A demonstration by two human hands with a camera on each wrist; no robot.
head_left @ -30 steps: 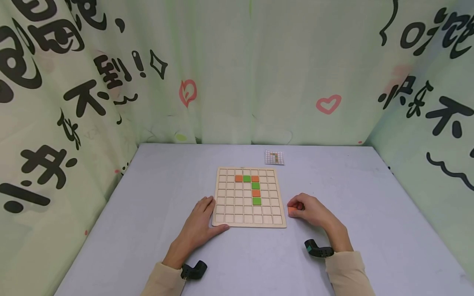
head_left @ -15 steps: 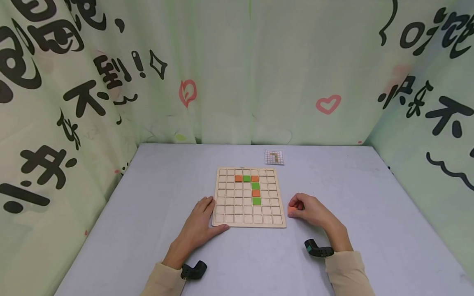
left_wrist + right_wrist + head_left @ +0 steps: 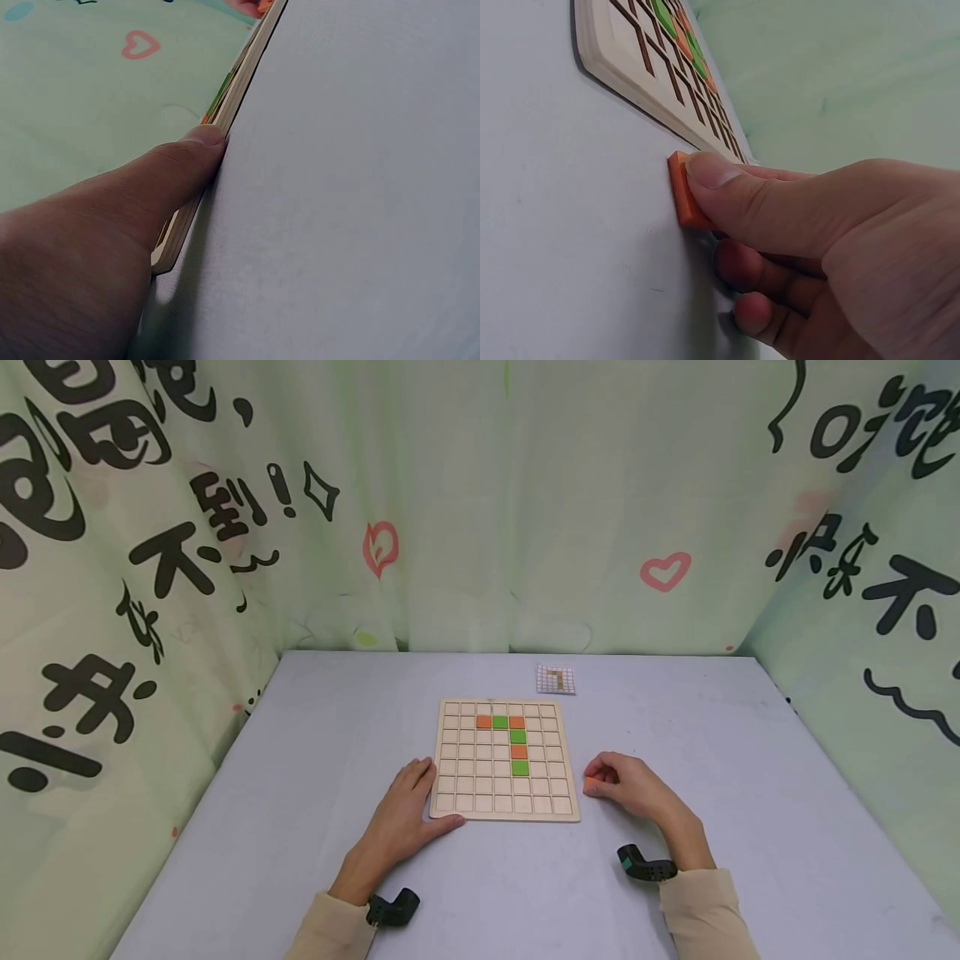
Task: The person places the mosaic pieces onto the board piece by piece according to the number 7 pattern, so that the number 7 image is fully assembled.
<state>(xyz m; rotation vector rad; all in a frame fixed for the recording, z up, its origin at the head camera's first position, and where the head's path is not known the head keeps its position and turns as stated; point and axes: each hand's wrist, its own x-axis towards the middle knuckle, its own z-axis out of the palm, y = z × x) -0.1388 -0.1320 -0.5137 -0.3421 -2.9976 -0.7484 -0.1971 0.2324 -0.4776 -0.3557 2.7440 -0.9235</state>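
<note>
A wooden grid board (image 3: pixel 471 785) lies flat on the table, with several orange and green square tiles set in its cells. Against the board's lower left corner rests my left hand (image 3: pixel 401 814), fingers along the left edge and thumb on the front edge; in the left wrist view the thumb (image 3: pixel 176 165) touches the board's side. Just right of the board, my right hand (image 3: pixel 637 785) pinches an orange square tile (image 3: pixel 681 195) between thumb and fingers, low over the tabletop. The thumb covers part of that tile. Whether the tile touches the table I cannot tell.
Behind the board lies a small card (image 3: pixel 555 679) printed with a grid pattern. The table (image 3: pixel 750 760) has a pale cloth cover. Printed curtains (image 3: pixel 525 527) stand along its back and sides. Each wrist bears a black device (image 3: pixel 645 866).
My right thumb and fingers have shifted slightly over the orange tile, so less of it shows in the head view. The left hand and the board have stayed still.
</note>
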